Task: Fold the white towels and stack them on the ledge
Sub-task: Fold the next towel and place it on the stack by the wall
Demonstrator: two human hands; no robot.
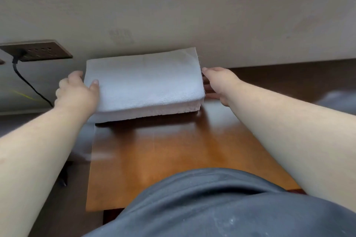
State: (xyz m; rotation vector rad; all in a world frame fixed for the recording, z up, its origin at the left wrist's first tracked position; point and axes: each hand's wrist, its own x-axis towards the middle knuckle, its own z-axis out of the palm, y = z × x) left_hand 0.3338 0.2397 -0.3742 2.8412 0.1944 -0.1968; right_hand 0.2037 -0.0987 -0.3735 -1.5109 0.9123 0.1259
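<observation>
A stack of folded white towels [143, 82] lies at the far end of a brown wooden table [173, 150], against the pale wall. My left hand [77, 90] grips the stack's left end, thumb on top and fingers round the side. My right hand [217, 84] is at the stack's right end with its fingers along the side and under the lower edge; how firmly it holds is hard to tell. The lower layers of the stack show as a pale band along the near edge.
A dark socket plate [38, 50] with a black cable [28, 84] plugged in is on the wall at the left. A dark ledge [289, 77] runs along the wall to the right. My grey shirt [212, 208] fills the bottom.
</observation>
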